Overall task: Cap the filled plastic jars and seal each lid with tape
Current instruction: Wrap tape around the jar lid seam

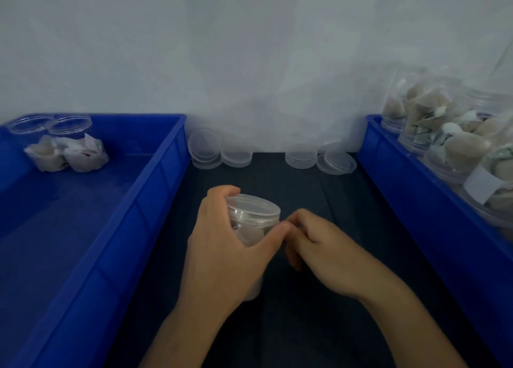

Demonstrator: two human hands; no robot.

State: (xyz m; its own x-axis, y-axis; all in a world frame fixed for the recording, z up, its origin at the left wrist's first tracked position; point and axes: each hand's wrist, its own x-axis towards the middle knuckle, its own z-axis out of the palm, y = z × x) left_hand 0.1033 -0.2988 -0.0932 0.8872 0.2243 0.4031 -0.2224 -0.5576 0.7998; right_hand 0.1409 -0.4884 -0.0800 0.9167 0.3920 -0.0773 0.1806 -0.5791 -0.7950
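"While my left hand (222, 245) was wrapped round the jar (251, 228), what did you worry about?"

"I was holding it up over the dark mat (319, 298), between the two blue bins. My fingers and thumb curled round its side, just under the lid (254, 208). My right hand (319, 242) was right beside it with the fingertips pinched close by the lid's edge. I couldn't tell if there was tape in that pinch. I saw none."

"So what could go wrong?"

"I think the jar could slip, because it was clear, smooth plastic and only one hand held it. If I squeezed too hard, the lid might pop up. And if tape was there, it could stick to my fingers or go on crooked."

"What was inside?"

"Pale little packets, I think. My hand hid most of them."

"And the other tubs?"

"The left bin (155, 173) had two open jars (50, 124) at the back and some loose packets (69, 155). The right bin (416, 189) held lots of filled jars (444, 134), lying on their sides. Spare lids (219, 152) sat in stacks by the wall."
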